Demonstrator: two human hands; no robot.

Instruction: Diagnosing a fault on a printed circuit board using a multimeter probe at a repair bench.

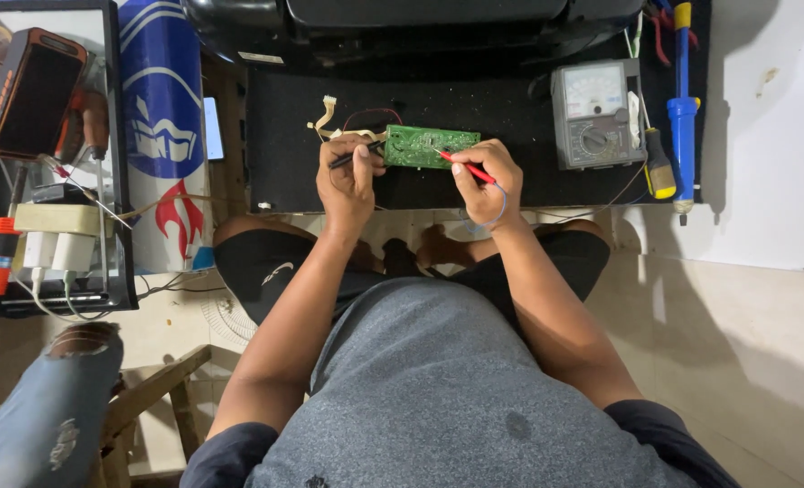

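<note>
Green circuit board [431, 145] between probing hands [347, 181]

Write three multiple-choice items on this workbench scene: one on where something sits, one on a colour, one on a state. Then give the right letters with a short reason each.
1. Where does the analog multimeter sit relative to the green circuit board?
A. To its right on the black mat
B. To its left by the blue cylinder
C. On the person's lap

2. What colour is the probe in the right hand?
A. Yellow
B. Red
C. White

3. What is the left hand doing?
A. Lying open and empty on the mat
B. Resting on the person's knee
C. Gripping a black probe whose tip is at the board's left end

Answers:
1 A, the meter lies on the mat right of the board.
2 B, a red shaft runs from the right hand's fingers to the board.
3 C, the fingers are closed on the dark probe pointing at the board.
</note>
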